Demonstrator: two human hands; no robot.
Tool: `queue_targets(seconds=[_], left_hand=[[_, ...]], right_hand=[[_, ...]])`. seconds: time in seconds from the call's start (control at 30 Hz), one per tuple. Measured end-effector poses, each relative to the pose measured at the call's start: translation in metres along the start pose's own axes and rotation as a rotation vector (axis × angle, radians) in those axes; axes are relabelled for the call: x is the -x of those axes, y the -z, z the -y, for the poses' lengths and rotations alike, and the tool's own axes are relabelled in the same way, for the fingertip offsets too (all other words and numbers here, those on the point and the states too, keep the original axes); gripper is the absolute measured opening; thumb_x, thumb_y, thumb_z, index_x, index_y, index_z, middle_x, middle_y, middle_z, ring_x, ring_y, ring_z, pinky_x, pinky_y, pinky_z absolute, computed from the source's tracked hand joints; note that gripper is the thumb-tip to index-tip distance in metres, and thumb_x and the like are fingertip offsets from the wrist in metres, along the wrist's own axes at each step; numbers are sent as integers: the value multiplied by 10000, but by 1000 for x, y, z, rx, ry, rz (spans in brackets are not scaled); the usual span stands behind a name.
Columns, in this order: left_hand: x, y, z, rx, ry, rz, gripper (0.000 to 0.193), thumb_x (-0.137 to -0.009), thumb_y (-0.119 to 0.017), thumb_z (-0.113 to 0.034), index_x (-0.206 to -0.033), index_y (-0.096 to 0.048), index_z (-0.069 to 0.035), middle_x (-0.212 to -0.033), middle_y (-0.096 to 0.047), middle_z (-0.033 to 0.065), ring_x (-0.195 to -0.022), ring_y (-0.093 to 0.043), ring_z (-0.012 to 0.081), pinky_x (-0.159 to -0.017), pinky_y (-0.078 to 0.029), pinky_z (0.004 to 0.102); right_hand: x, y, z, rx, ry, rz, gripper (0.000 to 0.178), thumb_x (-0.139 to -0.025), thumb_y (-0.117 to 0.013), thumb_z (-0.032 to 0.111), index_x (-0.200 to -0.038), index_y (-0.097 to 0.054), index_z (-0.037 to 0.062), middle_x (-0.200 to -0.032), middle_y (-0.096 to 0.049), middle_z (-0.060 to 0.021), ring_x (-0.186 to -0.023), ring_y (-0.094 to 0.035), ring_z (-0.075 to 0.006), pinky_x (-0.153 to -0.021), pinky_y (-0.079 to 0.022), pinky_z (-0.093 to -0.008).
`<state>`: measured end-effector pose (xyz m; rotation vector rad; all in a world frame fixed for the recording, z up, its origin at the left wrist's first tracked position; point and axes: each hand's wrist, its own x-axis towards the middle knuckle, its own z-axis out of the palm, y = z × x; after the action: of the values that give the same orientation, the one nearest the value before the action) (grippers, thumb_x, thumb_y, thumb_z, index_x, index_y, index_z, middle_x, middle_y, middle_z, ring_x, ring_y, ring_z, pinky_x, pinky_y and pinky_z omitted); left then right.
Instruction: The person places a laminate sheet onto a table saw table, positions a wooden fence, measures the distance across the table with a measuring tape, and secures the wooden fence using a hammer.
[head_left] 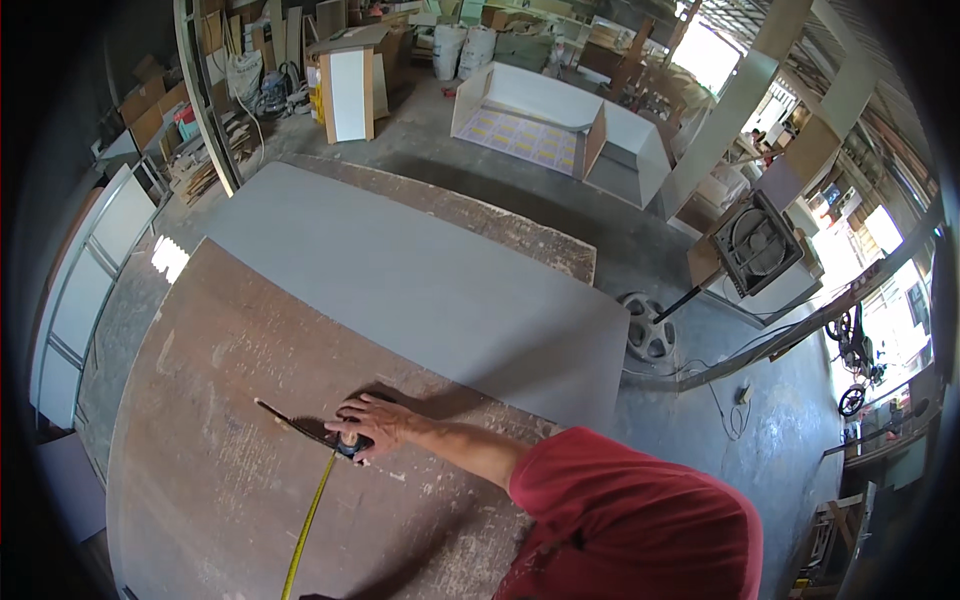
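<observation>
My right hand [372, 422] reaches across a worn brown worktable [225, 340] and is closed over a dark tape measure [350, 443]. Out of the case runs its yellow blade [309, 528], which slants down to the lower edge of the view. Beside my fingertips lies a thin dark stick [285, 416] with a pale end; its kind is not clear. Farther back, a long grey panel [400, 275] lies flat across the table. My left hand does not show.
A fan [757, 245] on a round base stands right of the table. Beyond are an open white cabinet carcass [540, 100] and a white-faced box [349, 97]. A white-panelled frame [85, 290] leans at left. Cables [735, 418] lie on the right-hand floor.
</observation>
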<state>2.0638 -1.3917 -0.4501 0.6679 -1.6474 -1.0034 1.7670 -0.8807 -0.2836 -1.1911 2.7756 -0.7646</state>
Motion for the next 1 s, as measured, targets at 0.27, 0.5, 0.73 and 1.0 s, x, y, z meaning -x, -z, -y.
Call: queue_targets(seconds=[0.27,0.5,0.73,1.0], left_hand=[[14,-25,-78,-1326,-69,92,516,-943,-470,-418,-1397,-575,-198,-1494,-510,38,-1309,-495,364,-1000,-405,546],[11,-40,-125,-1427,-50,195,466,-933,-495,-360,-1310,-639,-128,-1448,-548,89,-1240,-546,364,-951,-448,549],[16,-50,-137,-1371,-50,159,481,-961,-466,-352,-1361,-603,-122,-1476,-521,97,-1270,-524,367,-976,-444,538],[13,-36,-109,-1359,-114,126,452,-963,-474,-365,-1287,-664,-113,-1395,-595,107,-1235,-551,382,-961,-446,556]], right_hand=[[5,-2,-6,8,-34,-22,906,-835,-692,588,-1539,-306,168,-1392,-499,-167,-1362,-415,-310,-1114,-328,-479],[2,-12,-17,110,-184,-106,621,-984,-548,455,-1503,-372,162,-1386,-509,-134,-1340,-426,-291,-1129,-291,-478],[0,-21,-22,166,-399,-232,371,-1025,-498,352,-1336,-523,151,-1374,-497,-56,-1329,-409,-238,-1120,-299,-463],[-4,-22,-23,189,-399,-220,304,-978,-528,244,-1254,-591,132,-1390,-483,-33,-1353,-384,-229,-1120,-316,-442]])
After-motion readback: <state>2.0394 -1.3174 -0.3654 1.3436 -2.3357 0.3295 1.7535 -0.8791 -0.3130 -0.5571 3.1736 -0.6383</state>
